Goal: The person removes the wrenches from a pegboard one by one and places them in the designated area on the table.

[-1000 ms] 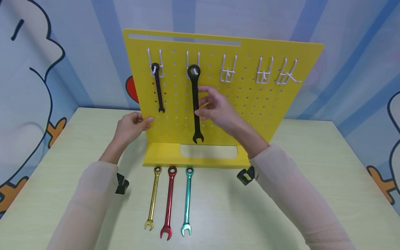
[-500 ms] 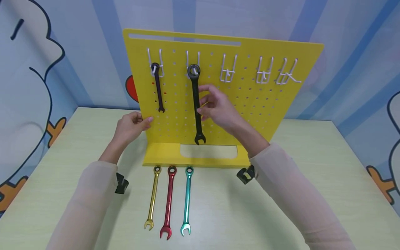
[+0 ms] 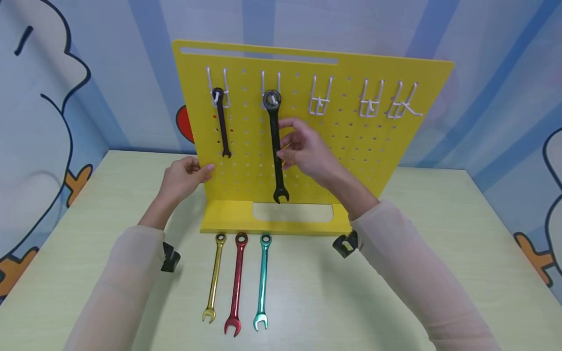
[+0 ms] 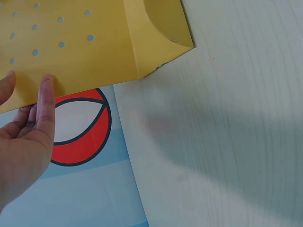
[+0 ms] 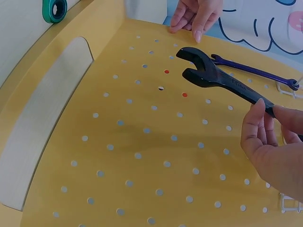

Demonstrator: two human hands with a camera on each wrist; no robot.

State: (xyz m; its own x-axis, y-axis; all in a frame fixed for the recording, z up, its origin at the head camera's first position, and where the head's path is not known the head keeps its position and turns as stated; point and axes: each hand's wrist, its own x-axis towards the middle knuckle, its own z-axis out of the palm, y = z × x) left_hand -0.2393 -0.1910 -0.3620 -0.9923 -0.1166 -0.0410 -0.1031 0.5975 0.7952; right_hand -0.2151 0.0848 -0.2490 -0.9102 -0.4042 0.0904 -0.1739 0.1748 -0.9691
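Note:
A large black combination wrench (image 3: 277,165) hangs by its ring end on the second hook of the yellow pegboard (image 3: 307,170). My right hand (image 3: 309,153) pinches its shaft between thumb and fingers; in the right wrist view the open jaw end of the wrench (image 5: 208,71) stands out from the board. At the board's left edge my left hand (image 3: 182,180) grips the rim, thumb on the front and some fingers behind, as the left wrist view also shows of that hand (image 4: 33,132). A smaller dark wrench (image 3: 223,126) hangs from the first hook on the left.
White wire hooks stand farther right on the board, among them the third hook (image 3: 319,103). Before the base lie a gold wrench (image 3: 214,278), a red wrench (image 3: 237,282) and a green wrench (image 3: 263,282) on the pale table (image 3: 351,302). A cartoon-printed wall rises behind.
The lower end of the large black wrench has swung slightly right, and my right hand has shifted a little the same way. The left hand has stayed in place.

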